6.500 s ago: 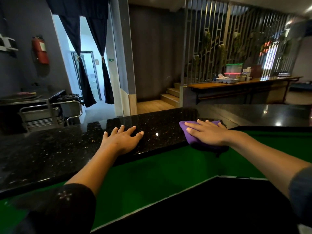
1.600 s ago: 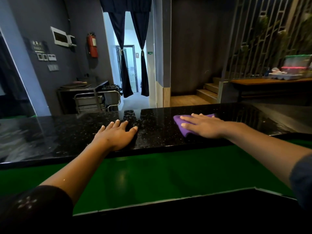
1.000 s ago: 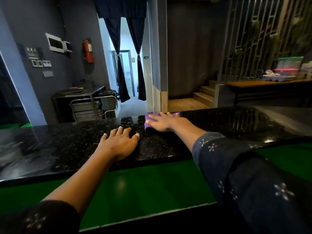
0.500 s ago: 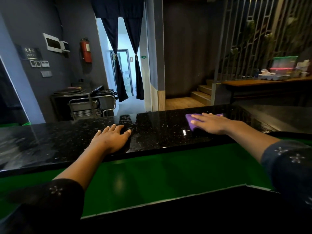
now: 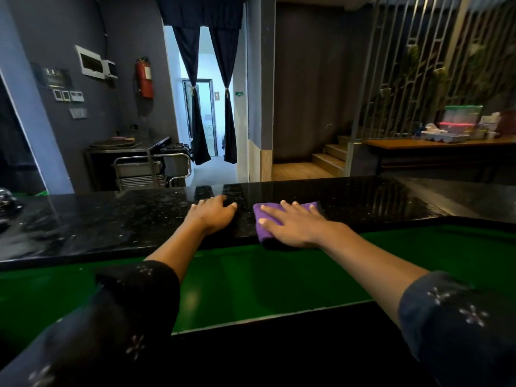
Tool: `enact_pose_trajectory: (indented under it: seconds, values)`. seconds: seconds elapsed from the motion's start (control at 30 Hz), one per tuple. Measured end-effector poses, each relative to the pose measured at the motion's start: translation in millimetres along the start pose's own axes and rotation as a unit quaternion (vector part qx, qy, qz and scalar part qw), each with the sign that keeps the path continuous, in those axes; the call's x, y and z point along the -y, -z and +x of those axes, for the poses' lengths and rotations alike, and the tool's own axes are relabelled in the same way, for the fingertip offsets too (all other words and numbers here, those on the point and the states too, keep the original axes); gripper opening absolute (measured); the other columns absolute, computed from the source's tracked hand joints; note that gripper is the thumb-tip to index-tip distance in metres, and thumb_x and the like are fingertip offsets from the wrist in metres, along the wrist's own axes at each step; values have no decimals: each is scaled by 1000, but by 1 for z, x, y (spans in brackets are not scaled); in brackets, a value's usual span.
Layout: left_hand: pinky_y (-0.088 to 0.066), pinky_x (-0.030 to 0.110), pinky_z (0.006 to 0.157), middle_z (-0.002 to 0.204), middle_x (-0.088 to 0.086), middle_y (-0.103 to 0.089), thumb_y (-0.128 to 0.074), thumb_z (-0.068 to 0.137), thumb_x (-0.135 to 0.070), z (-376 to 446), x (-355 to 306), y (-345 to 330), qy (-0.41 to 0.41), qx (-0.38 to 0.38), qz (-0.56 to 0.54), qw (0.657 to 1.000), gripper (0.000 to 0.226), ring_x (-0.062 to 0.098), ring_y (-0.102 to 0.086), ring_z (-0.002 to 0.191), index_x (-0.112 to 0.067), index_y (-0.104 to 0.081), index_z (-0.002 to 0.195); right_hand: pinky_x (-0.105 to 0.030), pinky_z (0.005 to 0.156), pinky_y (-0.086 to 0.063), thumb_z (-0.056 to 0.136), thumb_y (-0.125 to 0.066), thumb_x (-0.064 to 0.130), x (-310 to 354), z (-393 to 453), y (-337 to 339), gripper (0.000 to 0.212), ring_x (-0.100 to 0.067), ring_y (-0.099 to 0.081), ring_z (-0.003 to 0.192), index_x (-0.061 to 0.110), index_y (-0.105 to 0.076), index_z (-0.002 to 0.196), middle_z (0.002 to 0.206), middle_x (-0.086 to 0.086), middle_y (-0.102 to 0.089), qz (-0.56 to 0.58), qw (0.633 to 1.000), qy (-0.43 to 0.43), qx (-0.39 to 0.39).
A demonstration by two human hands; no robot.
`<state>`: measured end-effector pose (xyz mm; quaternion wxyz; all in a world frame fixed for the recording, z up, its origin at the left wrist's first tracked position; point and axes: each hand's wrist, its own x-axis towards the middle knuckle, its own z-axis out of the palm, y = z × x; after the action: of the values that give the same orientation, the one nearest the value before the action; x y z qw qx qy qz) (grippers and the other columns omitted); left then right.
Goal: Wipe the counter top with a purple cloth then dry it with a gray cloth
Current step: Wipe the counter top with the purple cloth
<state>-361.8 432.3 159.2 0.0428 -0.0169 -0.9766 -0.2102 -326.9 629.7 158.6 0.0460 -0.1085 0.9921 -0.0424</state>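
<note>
A glossy black speckled counter top (image 5: 111, 222) runs across the middle of the head view. A folded purple cloth (image 5: 264, 229) lies on it at the near edge, hanging a little over the front. My right hand (image 5: 293, 223) presses flat on the cloth with fingers spread. My left hand (image 5: 213, 215) rests palm down on the bare counter, just left of the cloth and not touching it. No gray cloth is in view.
Below the counter's front edge lies a green surface (image 5: 251, 283), then a black ledge. A dark object (image 5: 7, 203) sits at the counter's far left. Beyond stand a metal cart (image 5: 139, 169), a curtained doorway (image 5: 208, 107), steps and a wooden table (image 5: 435, 143) with containers.
My right hand has slid the purple cloth left and toward the near edge, close to my left hand. The left hand stays planted on the counter.
</note>
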Motion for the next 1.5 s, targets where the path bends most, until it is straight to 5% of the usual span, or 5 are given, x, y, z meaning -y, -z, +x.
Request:
enact_pose_trajectory:
  seconds: [0.1,0.4,0.73,1.0,1.5]
  values:
    - [-33,42,110,145,14,-43,-45,96,-44,-13,19,21,-18,-10,-117,993,58,31,-44,130,-13,-34,144,-54,115,5,91,-11,71,25,-10,-4,64,-29,2,149,47,-1,150,163,-3,4,-2,1000,9,8]
    - [-9,47,117,159,10,-15,-26,86,-73,-26,152,69,40,1,150,988,81,27,-16,146,-24,-23,150,-55,114,7,90,-12,72,71,42,-2,65,-28,3,149,48,-2,149,163,-2,4,14,999,-31,9]
    - [-2,43,118,160,5,-5,-18,86,-74,-15,160,61,45,10,139,989,82,24,-5,147,-26,-13,152,-60,113,9,94,-12,68,126,118,11,65,-36,9,147,42,1,151,162,-10,10,26,994,-104,14]
    - [-5,45,118,160,6,-7,-18,89,-70,-14,158,62,46,15,146,988,77,27,-7,147,-25,-15,152,-57,114,8,92,-16,69,184,76,-5,66,-32,7,148,43,-3,151,162,-6,7,29,999,14,17]
    - [-2,43,118,160,5,-4,-16,87,-72,-21,155,63,55,21,151,987,79,24,-4,147,-28,-11,152,-55,115,5,89,-14,74,92,84,-3,67,-27,1,149,47,-4,149,163,-2,1,32,999,-14,-4]
